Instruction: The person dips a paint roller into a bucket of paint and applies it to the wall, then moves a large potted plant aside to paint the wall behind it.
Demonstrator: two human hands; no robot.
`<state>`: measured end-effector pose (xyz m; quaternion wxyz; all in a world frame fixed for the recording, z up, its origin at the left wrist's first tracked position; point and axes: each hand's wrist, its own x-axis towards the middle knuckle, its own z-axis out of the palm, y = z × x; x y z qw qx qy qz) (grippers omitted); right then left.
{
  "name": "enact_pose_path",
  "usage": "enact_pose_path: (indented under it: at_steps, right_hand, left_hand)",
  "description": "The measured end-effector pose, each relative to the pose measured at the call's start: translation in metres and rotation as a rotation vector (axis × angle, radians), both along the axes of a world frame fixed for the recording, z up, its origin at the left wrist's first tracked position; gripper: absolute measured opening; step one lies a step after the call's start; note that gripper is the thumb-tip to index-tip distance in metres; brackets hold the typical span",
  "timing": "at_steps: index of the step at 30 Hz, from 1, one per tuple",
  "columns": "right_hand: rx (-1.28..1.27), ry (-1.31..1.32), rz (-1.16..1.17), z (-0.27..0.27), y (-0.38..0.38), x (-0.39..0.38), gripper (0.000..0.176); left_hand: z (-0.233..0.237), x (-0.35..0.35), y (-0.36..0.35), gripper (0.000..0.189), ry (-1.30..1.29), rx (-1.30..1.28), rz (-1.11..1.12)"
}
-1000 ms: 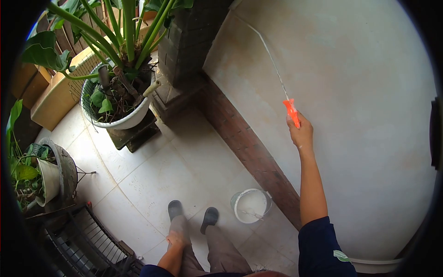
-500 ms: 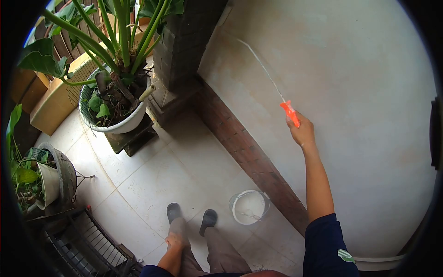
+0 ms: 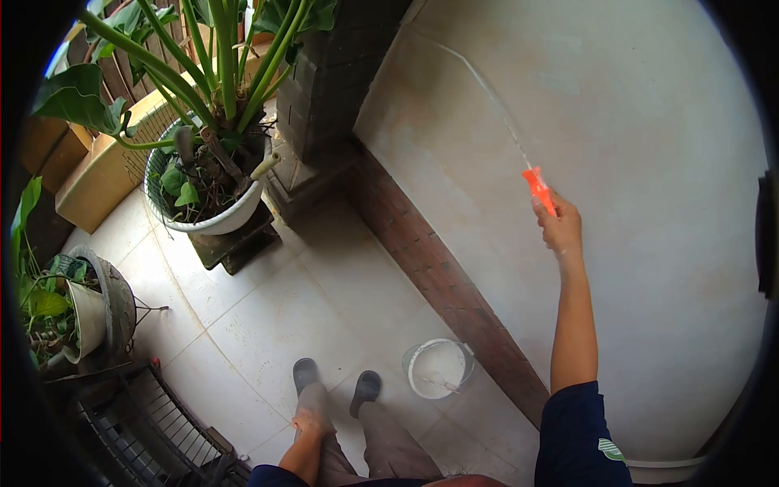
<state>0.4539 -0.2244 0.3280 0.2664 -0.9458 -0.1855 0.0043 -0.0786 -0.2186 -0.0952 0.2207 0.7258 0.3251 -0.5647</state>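
Observation:
My right hand (image 3: 560, 223) is closed around the orange handle of a paint roller (image 3: 539, 190), held against the pale wall (image 3: 649, 243). Its long, thin, whitish rod runs up and left across the wall and bends near the far end. The roller head blends into the white surface and I cannot make it out. Low in the view, my left hand (image 3: 310, 422) rests on the knee of my grey-brown trousers (image 3: 388, 438), holding no tool. A bucket (image 3: 438, 369) of white paint stands on the floor by my feet, with a thin, paint-covered stick-like thing in it.
A dark red brick strip (image 3: 438, 260) runs along the wall's foot to a dark pillar (image 3: 316, 89). A large plant in a white pot (image 3: 231, 217) stands on a block to the left. More potted plants (image 3: 89, 316) and a black slatted rack (image 3: 154, 422) are at lower left.
My right hand has moved right and slightly down in the view, carrying the roller along the wall. The rod's bend also shifted right and up. My left hand stays on my knee.

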Motion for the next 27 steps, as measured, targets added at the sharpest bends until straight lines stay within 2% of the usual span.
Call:
enact_pose_path:
  at_steps: [4, 8, 11, 14, 18, 23, 26, 27]
  right_hand:
    - [0.068, 0.096, -0.085, 0.044, 0.006, -0.008, 0.035]
    - [0.097, 0.139, -0.100, 0.048, 0.000, -0.007, 0.040]
    - [0.040, 0.032, -0.035, 0.011, -0.004, -0.001, 0.043]
    - [0.061, -0.119, 0.079, -0.063, -0.021, 0.017, 0.046]
    - [-0.025, -0.103, 0.081, -0.126, -0.016, 0.004, 0.049]
    - [-0.088, -0.033, -0.008, -0.145, -0.058, -0.034, 0.051]
    - [0.011, -0.168, 0.081, -0.170, -0.111, -0.052, 0.053]
    - [0.048, -0.232, 0.118, -0.179, -0.120, -0.051, 0.054]
  left_hand:
    - [-0.004, 0.000, -0.002, 0.089, -0.001, -0.008, -0.013]
    - [-0.006, -0.003, -0.005, 0.088, -0.014, -0.002, -0.021]
    - [-0.015, -0.009, -0.012, 0.088, -0.051, 0.026, -0.047]
    - [-0.008, -0.005, -0.006, 0.089, -0.009, -0.022, -0.032]
    - [-0.017, -0.012, -0.010, 0.092, 0.000, -0.022, -0.044]
    - [-0.018, -0.011, -0.009, 0.095, 0.012, -0.040, -0.048]
    - [0.009, -0.001, 0.001, 0.080, 0.001, -0.035, 0.009]
    - [0.004, -0.001, 0.000, 0.074, -0.011, -0.020, 0.006]
